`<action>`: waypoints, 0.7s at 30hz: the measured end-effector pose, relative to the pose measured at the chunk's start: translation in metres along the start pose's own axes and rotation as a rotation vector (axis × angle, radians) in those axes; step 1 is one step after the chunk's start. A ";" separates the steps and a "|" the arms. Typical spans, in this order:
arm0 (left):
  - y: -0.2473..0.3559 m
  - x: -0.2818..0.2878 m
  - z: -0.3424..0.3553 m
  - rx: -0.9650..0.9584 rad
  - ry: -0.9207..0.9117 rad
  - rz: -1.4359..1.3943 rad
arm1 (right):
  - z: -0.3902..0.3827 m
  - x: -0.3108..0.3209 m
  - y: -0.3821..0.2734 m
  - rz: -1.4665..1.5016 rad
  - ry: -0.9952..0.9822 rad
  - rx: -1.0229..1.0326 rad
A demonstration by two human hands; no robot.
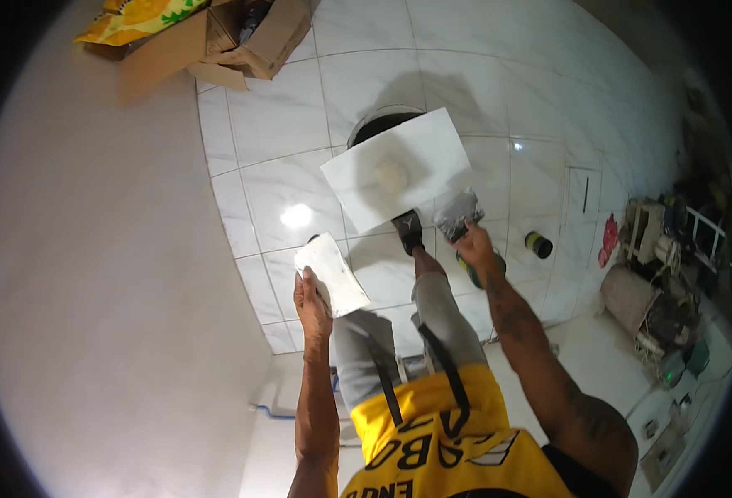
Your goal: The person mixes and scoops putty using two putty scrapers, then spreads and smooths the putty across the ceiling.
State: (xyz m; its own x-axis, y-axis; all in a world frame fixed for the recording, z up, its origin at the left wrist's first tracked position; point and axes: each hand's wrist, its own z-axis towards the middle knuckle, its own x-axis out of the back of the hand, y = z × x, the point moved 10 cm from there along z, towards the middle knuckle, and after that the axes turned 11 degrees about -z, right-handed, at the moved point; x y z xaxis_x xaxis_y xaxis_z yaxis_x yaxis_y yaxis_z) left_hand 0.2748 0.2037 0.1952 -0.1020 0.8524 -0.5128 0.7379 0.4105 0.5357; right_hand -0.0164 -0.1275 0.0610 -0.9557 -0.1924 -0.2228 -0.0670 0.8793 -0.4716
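Note:
My left hand (311,305) is closed on the edge of a white rectangular plate (331,275); its underside is hidden. In my right hand (474,246) is a wide scraper with a smeared grey blade (459,212), whose handle lies mostly inside my fingers. The blade is just off the right corner of a larger white board (424,149), apart from it. This board lies tilted over a dark round bucket (385,124) and carries a small beige smear or lump (392,174) at its middle.
My foot in a black slide (408,231) stands by the board's near edge. Dark cans (538,244) sit on the tiled floor at right. An opened cardboard box (254,46) and a yellow bag (138,21) lie far left. Machinery and clutter (640,303) fill the right side; a wall runs along the left.

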 end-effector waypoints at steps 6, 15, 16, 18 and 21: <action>-0.028 -0.072 0.119 0.067 -0.274 0.270 | 0.040 -0.034 0.057 0.282 -0.219 -0.039; -0.101 -0.195 0.324 0.425 -0.433 0.627 | 0.076 -0.073 0.033 0.255 -0.278 0.079; -0.112 -0.194 0.336 0.422 -0.426 0.628 | 0.075 -0.068 0.032 0.257 -0.307 0.114; -0.125 -0.180 0.358 0.491 -0.458 0.583 | 0.075 -0.081 0.034 0.241 -0.326 0.103; -0.143 -0.183 0.362 0.474 -0.450 0.554 | 0.080 -0.067 0.031 0.198 -0.241 0.090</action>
State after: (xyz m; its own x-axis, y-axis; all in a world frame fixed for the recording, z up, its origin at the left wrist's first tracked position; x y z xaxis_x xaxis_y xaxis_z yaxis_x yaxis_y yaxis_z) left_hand 0.4295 -0.1283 -0.0304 0.5560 0.6395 -0.5310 0.8145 -0.2918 0.5015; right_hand 0.0688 -0.1219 -0.0072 -0.8518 -0.1282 -0.5079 0.1492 0.8700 -0.4699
